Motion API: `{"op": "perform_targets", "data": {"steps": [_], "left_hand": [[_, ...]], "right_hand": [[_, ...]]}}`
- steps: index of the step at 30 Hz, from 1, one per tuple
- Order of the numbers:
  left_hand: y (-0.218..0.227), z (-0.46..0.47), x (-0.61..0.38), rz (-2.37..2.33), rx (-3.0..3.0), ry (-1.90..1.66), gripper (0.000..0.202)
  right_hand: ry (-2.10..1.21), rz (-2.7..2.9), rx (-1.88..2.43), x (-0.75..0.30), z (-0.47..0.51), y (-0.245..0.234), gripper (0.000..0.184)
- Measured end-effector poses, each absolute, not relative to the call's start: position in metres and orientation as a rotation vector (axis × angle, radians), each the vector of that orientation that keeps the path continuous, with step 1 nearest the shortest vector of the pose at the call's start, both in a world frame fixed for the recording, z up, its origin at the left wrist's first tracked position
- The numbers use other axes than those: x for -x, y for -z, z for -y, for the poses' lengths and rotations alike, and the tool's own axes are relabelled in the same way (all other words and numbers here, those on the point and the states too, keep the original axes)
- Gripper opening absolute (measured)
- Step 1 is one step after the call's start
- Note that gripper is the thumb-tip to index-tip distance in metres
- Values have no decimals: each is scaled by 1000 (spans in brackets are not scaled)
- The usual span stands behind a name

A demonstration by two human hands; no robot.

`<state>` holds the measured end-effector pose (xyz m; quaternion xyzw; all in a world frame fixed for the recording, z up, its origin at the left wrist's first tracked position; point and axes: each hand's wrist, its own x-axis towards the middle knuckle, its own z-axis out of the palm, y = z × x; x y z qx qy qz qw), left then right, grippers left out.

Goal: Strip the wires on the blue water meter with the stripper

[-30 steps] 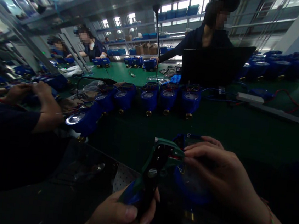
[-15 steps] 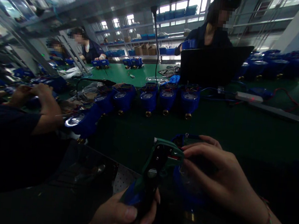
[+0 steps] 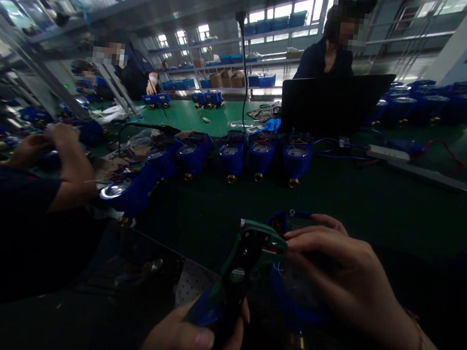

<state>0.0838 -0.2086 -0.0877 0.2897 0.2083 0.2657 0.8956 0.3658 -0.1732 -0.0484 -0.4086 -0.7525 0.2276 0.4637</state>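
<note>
We are looking at a factory assembly hall. A long green worktop (image 3: 380,207) is carrying rows of blue water meters (image 3: 261,153), and other people in dark work clothes (image 3: 329,57) are sitting along it. Metal racking (image 3: 44,27) is rising on the left, and shelves of blue crates (image 3: 274,20) are standing under high windows.
</note>
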Motion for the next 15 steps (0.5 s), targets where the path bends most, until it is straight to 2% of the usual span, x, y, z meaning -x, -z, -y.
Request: {"op": "perform_targets", "data": {"steps": [10,15], "left_hand": [[85,209,-85,-450,-595,-565,48],[102,216,-84,-432,-596,-633,49]], "right_hand": [[-542,1829,998,-365,172,52,16],[-559,1830,1014,-365,172,51,16]]}}
